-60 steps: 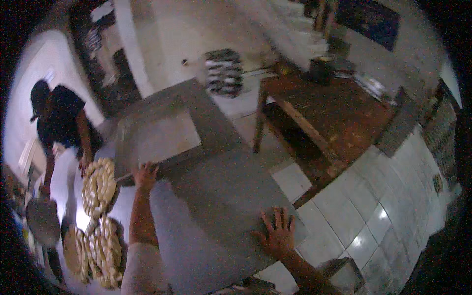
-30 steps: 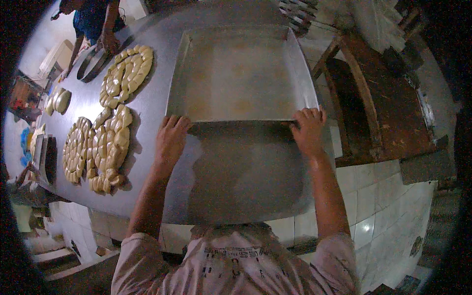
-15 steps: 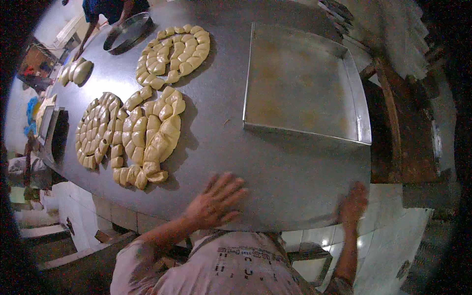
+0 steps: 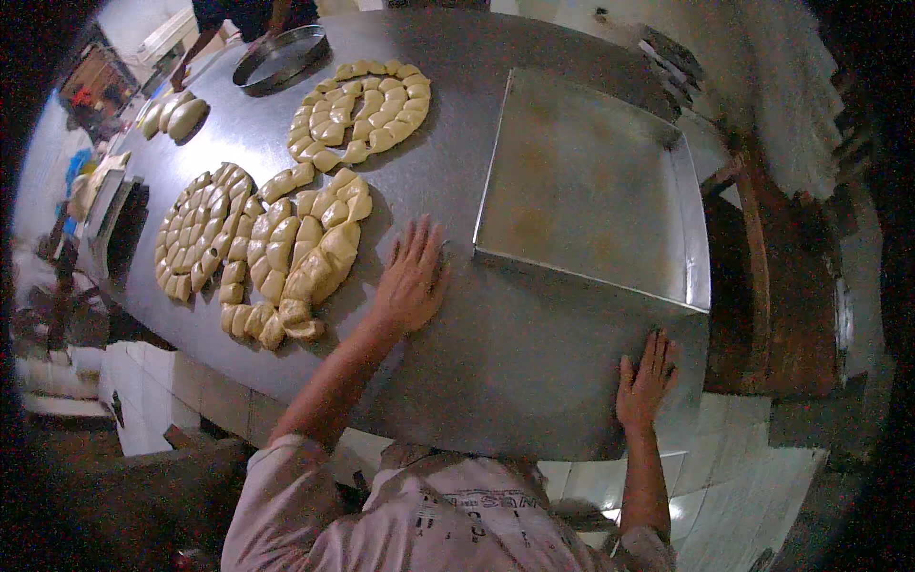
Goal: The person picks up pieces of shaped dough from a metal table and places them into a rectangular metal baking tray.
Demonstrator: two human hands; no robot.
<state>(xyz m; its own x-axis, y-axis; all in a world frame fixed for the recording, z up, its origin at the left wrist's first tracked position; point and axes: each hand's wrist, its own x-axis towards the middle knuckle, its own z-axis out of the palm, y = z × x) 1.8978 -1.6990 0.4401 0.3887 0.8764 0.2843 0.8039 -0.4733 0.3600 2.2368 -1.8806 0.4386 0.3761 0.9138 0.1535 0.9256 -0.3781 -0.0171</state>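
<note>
My left hand (image 4: 412,278) is flat over the metal table (image 4: 457,372) with its fingers stretched forward, holding nothing. It lies between the cut dough pieces (image 4: 324,250) and the square baking tray (image 4: 586,191). My right hand (image 4: 648,379), also open and bare, rests near the tray's front wall, fingers pointing away from me. The tray is large, shallow and metal, with brownish stains on its base. Pale, glossy dough pieces sit packed together in clusters on the left, and a second rounded cluster (image 4: 367,110) lies farther back.
At the far left stands a round metal pan (image 4: 279,59), close to another person's arms (image 4: 195,57). A few larger dough lumps (image 4: 173,116) lie near the left edge. Wooden framing (image 4: 758,276) is beyond the table's right side.
My left hand has moved forward across the table, away from my body. My right hand has shifted left and forward toward the tray. The view has tilted slightly; the dough looks unchanged.
</note>
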